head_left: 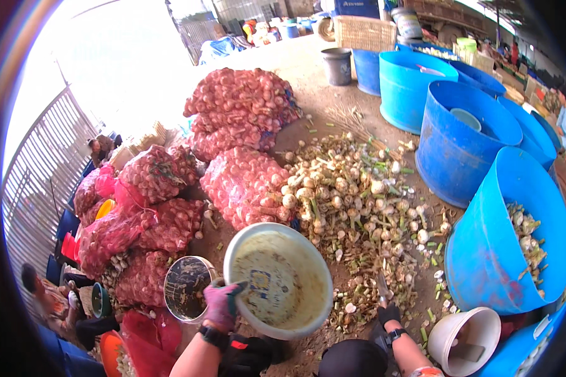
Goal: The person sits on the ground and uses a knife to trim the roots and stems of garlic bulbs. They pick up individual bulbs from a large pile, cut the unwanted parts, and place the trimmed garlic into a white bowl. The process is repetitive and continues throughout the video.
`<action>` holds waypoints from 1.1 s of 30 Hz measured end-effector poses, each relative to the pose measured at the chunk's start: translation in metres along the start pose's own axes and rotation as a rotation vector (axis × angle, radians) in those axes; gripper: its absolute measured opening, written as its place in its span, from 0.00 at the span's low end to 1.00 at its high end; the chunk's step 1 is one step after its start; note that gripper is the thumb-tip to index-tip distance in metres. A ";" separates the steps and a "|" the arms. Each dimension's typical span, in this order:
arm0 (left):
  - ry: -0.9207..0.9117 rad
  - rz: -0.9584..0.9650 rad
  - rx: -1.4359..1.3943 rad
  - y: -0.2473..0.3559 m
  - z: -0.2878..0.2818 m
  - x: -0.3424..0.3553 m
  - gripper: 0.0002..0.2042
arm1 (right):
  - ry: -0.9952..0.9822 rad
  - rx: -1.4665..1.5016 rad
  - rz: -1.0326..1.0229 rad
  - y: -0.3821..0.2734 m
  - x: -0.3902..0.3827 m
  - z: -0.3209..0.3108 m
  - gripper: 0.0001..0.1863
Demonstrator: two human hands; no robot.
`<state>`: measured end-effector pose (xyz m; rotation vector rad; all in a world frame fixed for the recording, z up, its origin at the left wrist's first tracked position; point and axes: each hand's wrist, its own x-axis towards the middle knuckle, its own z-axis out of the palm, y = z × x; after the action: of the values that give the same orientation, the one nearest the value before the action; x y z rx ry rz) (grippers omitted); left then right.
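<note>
My left hand (221,305), in a pink and dark glove, is closed on the rim of a pale plastic basin (302,270), tilted above the floor. Just left of it sits a round container (185,286) with a dark, dirty interior. My right hand (388,316), in a black glove, grips a metal cutting tool (383,288) pointed forward at the edge of a loose heap of garlic bulbs (339,195), cut stalks and husks.
Red mesh sacks of garlic (239,182) stand ahead and left. Blue tubs (459,163) line the right, one (484,264) holding garlic. A white bucket (462,342) lies low right. Other people (44,295) sit at the far left and far right (565,125).
</note>
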<state>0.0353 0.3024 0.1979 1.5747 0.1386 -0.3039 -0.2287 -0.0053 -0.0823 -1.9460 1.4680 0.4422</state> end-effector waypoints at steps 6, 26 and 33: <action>-0.206 -0.130 0.040 -0.036 0.043 -0.005 0.14 | 0.033 0.271 -0.052 0.036 -0.024 -0.029 0.30; -1.024 0.733 1.247 0.143 0.095 -0.156 0.24 | -0.045 0.560 -0.792 -0.062 -0.242 -0.269 0.11; -1.278 0.841 1.282 0.181 0.070 -0.210 0.18 | -0.263 0.588 -0.837 -0.110 -0.279 -0.221 0.15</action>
<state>-0.1222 0.2487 0.4301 2.1129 -1.9851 -0.7227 -0.2388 0.0653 0.2836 -1.7249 0.4446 -0.1112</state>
